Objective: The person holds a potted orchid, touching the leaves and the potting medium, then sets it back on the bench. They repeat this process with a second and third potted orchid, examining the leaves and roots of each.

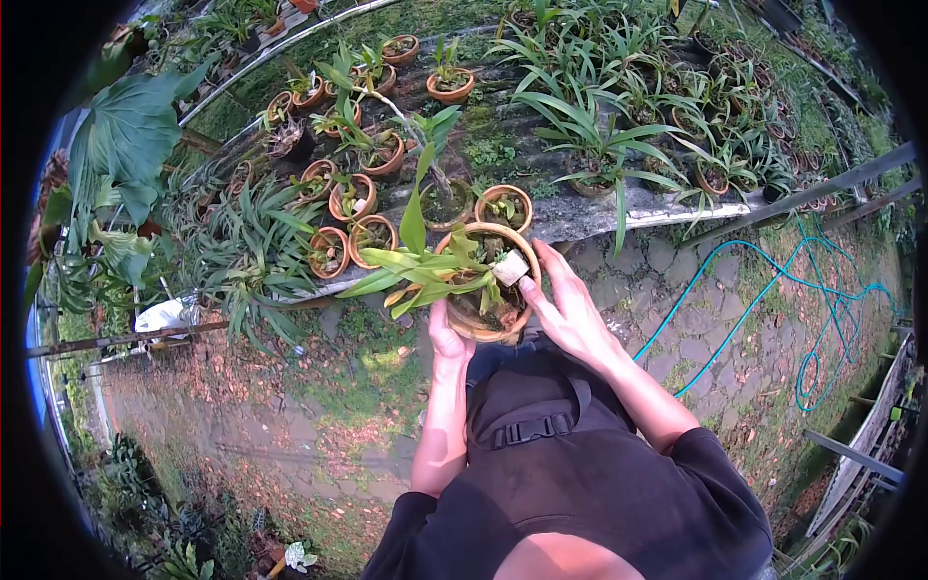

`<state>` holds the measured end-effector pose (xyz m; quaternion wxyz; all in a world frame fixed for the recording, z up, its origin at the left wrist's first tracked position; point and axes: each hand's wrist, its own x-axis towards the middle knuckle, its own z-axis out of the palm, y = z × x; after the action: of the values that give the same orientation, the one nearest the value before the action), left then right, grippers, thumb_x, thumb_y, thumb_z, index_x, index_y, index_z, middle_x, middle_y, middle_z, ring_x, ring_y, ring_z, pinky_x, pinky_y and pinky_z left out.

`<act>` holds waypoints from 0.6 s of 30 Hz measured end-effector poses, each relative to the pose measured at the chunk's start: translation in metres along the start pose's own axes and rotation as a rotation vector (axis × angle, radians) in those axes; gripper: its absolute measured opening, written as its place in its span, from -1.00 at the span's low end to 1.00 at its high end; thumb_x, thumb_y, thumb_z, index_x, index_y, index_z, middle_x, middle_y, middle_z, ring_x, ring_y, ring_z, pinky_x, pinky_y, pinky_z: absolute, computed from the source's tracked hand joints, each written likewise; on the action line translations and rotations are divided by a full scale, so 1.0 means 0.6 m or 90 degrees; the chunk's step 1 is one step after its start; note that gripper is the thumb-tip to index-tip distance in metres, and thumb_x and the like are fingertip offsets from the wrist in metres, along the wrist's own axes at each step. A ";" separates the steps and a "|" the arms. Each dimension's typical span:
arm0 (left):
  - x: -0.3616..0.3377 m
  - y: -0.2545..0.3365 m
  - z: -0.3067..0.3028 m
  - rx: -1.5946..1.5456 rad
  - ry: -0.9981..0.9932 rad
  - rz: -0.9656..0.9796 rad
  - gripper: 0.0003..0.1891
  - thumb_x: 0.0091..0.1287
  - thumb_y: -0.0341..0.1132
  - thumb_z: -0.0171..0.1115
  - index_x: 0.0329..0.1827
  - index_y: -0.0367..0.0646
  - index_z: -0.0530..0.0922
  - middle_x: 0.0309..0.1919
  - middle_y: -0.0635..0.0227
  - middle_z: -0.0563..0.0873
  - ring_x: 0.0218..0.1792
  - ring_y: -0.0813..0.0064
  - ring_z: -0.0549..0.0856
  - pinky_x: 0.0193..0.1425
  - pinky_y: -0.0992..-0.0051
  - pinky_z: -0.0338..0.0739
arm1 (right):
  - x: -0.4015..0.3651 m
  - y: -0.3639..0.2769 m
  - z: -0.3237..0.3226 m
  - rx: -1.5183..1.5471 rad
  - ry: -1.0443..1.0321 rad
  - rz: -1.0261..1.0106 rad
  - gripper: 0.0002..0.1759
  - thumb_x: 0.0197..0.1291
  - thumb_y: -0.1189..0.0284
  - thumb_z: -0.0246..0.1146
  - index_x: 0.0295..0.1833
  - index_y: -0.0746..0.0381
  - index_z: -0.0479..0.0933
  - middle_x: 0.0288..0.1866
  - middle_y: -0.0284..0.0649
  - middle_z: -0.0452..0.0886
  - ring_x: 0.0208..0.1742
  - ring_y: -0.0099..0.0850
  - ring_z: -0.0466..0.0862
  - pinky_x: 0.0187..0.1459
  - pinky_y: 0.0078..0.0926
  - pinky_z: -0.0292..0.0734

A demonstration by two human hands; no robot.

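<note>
Pot (480, 333), a clay one, is held up in front of the person's chest, just short of the near edge of the worktop (599, 217). It is tipped a little, with its mouth facing the camera. A plant (416, 274) with long green leaves and one yellowing leaf grows out of it and leans to the left. A white block (510, 267) sits inside, close to the right rim.

The left hand (449, 340) takes the pot from below at its lower left. Its grip is closed on the wall, and the fingertips are hidden under the pot. The right hand (566, 309) lies against the right side, fingers stretched out along the wall and past the rim. Its thumb reaches in just beside the white block, so this grip cups the pot loosely rather than clenching it.

More clay pots (350, 197) with small plants stand in rows on the worktop. A teal hose (773, 280) loops over the paved ground (677, 319) to the right. A black strap with a buckle (530, 428) crosses the person's chest.
</note>
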<state>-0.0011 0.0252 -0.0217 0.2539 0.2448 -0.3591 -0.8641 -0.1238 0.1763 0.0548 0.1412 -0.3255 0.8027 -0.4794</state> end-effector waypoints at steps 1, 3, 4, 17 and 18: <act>0.001 0.005 -0.002 -0.002 -0.004 -0.010 -0.25 0.62 0.23 -0.05 0.67 -0.11 0.19 0.54 0.18 0.41 0.52 0.17 0.44 0.61 0.10 0.33 | 0.001 0.002 -0.005 -0.020 0.020 -0.052 -0.34 0.48 0.21 0.27 0.55 0.27 0.32 0.50 0.13 0.42 0.49 0.07 0.47 0.45 -0.04 0.41; 0.003 0.011 0.002 0.012 -0.019 0.005 -0.26 0.64 0.25 -0.14 0.66 -0.11 0.21 0.52 0.19 0.44 0.50 0.18 0.46 0.60 0.11 0.34 | 0.008 -0.011 -0.025 -0.060 0.059 -0.156 -0.35 0.37 0.29 0.38 0.49 0.26 0.40 0.46 0.12 0.42 0.46 0.17 0.47 0.46 0.04 0.40; 0.002 0.017 0.008 0.019 -0.008 -0.001 -0.26 0.65 0.25 -0.15 0.66 -0.11 0.21 0.52 0.19 0.44 0.51 0.19 0.46 0.60 0.11 0.34 | 0.011 -0.020 -0.031 -0.082 0.058 -0.174 -0.39 0.19 0.37 0.49 0.35 0.26 0.55 0.41 0.10 0.44 0.45 0.14 0.47 0.44 0.06 0.41; 0.016 0.028 0.006 0.096 -0.011 -0.011 -0.27 0.67 0.24 -0.22 0.68 -0.09 0.16 0.54 0.19 0.41 0.52 0.22 0.44 0.63 0.13 0.31 | 0.036 -0.040 -0.047 -0.210 -0.078 -0.106 -0.44 0.15 0.32 0.50 0.25 0.28 0.59 0.38 0.04 0.48 0.42 0.06 0.49 0.39 -0.02 0.46; 0.016 0.027 0.005 0.095 -0.015 -0.011 -0.27 0.67 0.24 -0.21 0.68 -0.09 0.16 0.53 0.18 0.42 0.52 0.21 0.45 0.62 0.13 0.32 | 0.037 -0.039 -0.048 -0.208 -0.077 -0.107 -0.47 0.16 0.32 0.49 0.22 0.29 0.61 0.37 0.03 0.49 0.40 0.05 0.51 0.38 -0.03 0.46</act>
<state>-0.0060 0.0105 -0.0100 0.2232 0.2563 -0.4235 -0.8397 -0.1468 0.1734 0.0915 0.0940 -0.4380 0.8299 -0.3326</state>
